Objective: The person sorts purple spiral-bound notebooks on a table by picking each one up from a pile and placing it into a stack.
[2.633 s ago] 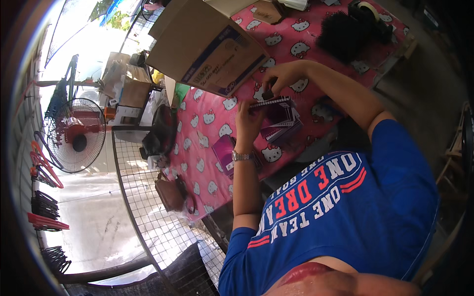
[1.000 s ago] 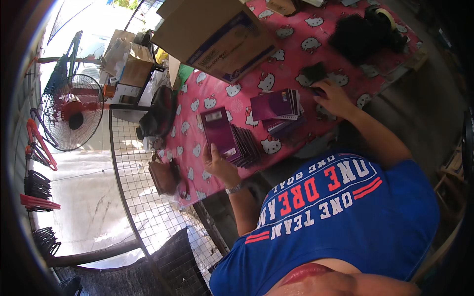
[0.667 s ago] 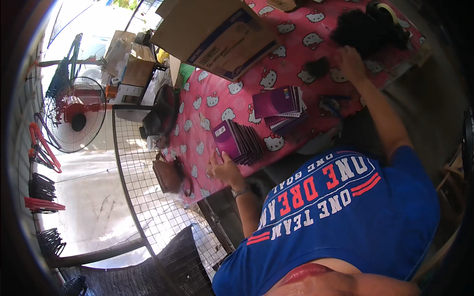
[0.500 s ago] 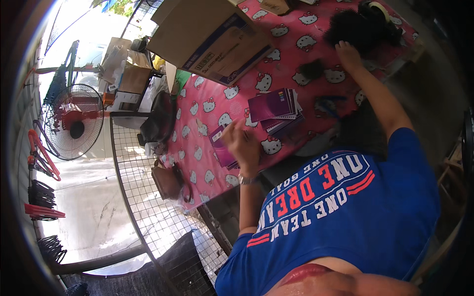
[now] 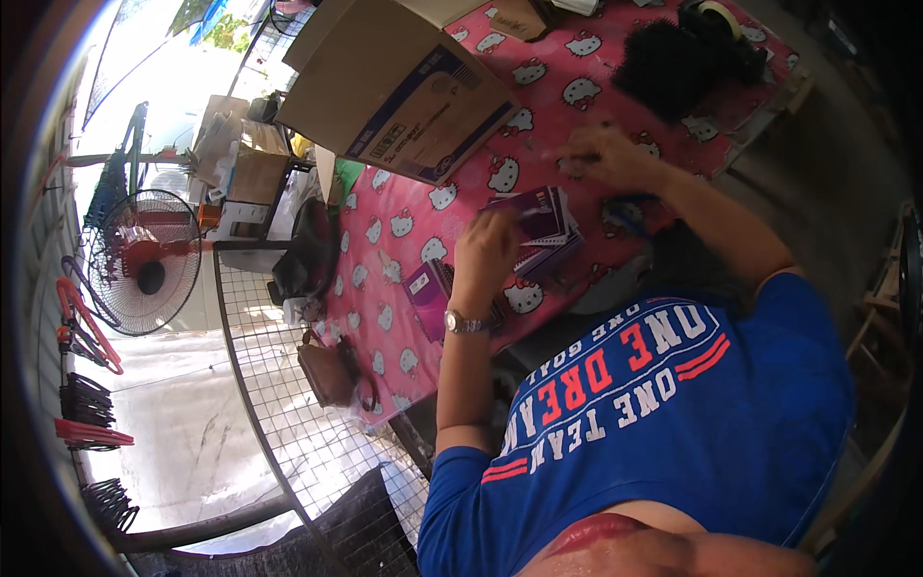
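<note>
You have plenty of print in front of you: the cardboard box (image 5: 413,96) carries a dark blue band with pale lettering, a small block of dark marks and slanting lines of text. Your blue shirt (image 5: 615,413) bears large white and red lettering, upside down from this view. The left pile of purple notebooks (image 5: 425,290) shows a small white label on its cover, and the right pile of purple notebooks (image 5: 546,219) has small pale printing near its cover's right edge.

Your left forearm rises from the lower edge, a metal watch (image 5: 466,322) at the wrist, and your left hand (image 5: 487,245) is turned back-up between the 2 piles. Its fingers are bent and close together at the left edge of the right pile; you cannot tell from here whether they grip the top notebook. Your right arm angles in from the right, elbow out, with your right hand (image 5: 608,159) above and to the right of that same pile, apart from it. Its fingers are bent (and badly blurred), so whether they hold anything cannot be told.

Both piles lie on the pink tablecloth (image 5: 385,264), white spiral binding showing at the right pile's lower pages.
</note>
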Motion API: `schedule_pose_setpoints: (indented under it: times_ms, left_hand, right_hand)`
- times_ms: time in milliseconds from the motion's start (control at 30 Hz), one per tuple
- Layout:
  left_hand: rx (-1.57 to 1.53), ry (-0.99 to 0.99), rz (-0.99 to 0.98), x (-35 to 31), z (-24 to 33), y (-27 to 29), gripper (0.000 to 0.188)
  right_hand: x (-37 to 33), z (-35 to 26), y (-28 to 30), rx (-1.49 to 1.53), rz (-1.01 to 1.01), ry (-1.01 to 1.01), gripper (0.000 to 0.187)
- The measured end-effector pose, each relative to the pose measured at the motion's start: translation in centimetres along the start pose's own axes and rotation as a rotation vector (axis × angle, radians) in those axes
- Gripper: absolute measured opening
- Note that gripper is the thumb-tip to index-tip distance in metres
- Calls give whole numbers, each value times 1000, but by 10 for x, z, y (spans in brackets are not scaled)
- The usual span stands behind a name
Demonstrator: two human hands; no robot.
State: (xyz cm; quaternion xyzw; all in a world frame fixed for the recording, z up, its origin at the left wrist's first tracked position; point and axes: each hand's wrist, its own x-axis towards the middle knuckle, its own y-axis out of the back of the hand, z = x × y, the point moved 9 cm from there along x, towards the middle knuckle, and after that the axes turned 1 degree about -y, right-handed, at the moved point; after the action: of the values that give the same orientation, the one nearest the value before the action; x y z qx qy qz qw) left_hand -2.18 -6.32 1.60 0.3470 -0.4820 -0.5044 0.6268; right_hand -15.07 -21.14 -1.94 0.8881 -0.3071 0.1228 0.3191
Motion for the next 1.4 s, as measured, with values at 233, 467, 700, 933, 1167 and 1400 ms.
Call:
schedule_pose_setpoints:
  times_ms: [233,467,700,933,1167,1400]
  left_hand:
    - [29,27,128,8,-2,-6,20]
    - [41,-21,178,9,-1,-5,17]
    - [23,-45,198,9,-2,-4,14]
    - [41,-74,240,11,10,-5,24]
    - [96,-105,174,15,21,-13,28]
    - [53,-103,178,14,17,-13,21]
  right_hand:
    - [2,-15,-12,-16,104,37,17]
    - [7,-24,-13,-38,29,143,18]
    - [13,-15,-24,143,-263,82,23]
    - [-1,-2,-37,373,-418,-519,34]
    - [4,-54,-19,-27,-119,-1,31]
    - [17,79,-33,-63,-53,-319,37]
